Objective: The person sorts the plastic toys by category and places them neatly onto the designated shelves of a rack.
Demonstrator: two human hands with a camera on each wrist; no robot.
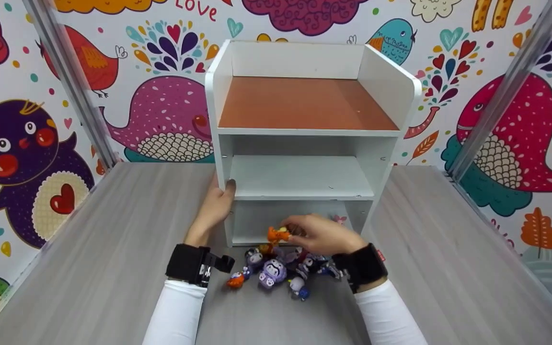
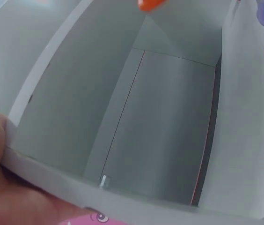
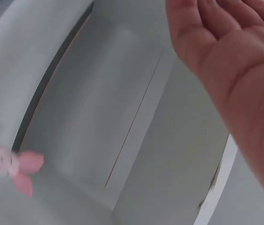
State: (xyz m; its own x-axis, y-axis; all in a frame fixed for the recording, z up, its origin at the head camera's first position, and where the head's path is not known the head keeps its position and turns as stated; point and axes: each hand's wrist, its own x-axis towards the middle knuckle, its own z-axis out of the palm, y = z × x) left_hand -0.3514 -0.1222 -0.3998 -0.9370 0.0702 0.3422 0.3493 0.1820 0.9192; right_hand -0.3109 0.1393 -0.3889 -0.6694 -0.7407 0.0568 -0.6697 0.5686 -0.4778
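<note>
Currently, the right hand pinches a small orange figurine before the bottom compartment of a white, brown-topped shelf unit; the left hand grips its left side panel. Purple and orange figurines lie clustered on the grey wood-grained worktop.

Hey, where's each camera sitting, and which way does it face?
Head: worn on the head, looking forward and down at the shelf unit; left hand, right hand and sleeves show.
Left wrist: on that wrist, looking into the bottom compartment; that hand partly shows.
Right wrist: on that wrist, looking into it too; that hand partly shows.
Head and right wrist share the pink toy.
</note>
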